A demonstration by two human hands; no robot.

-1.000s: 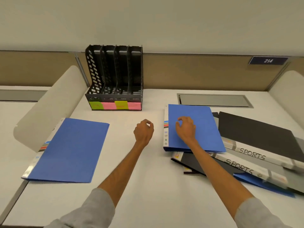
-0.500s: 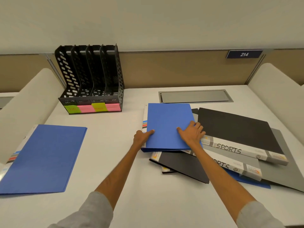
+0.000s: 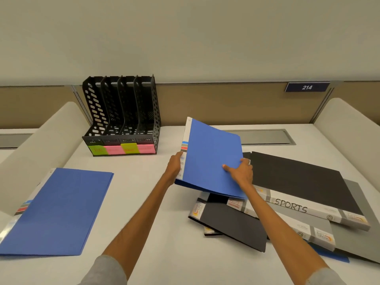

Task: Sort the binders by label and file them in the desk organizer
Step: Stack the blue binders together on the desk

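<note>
A blue binder (image 3: 211,155) is lifted off the pile and tilted up, its far edge raised. My left hand (image 3: 175,167) grips its white spine edge. My right hand (image 3: 239,171) holds its right edge, thumb on the cover. Below lies a pile: a black binder labelled SPORTS (image 3: 298,182), a small black binder (image 3: 232,225), grey binders (image 3: 320,229) and a blue one (image 3: 333,256) mostly hidden underneath. Another blue binder (image 3: 55,212) lies flat at the left. The black desk organizer (image 3: 121,116) stands empty at the back left, with green and pink sticky labels (image 3: 121,149) on its front.
White curved dividers (image 3: 41,145) flank the desk on the left and on the right (image 3: 349,128). A grey cable hatch (image 3: 267,136) is set in the desk behind the pile. A tan partition with a sign reading 214 (image 3: 307,87) runs along the back.
Both hands took hold of the top blue binder and raised it off the pile, tilting it up. The view shifted toward the right.
</note>
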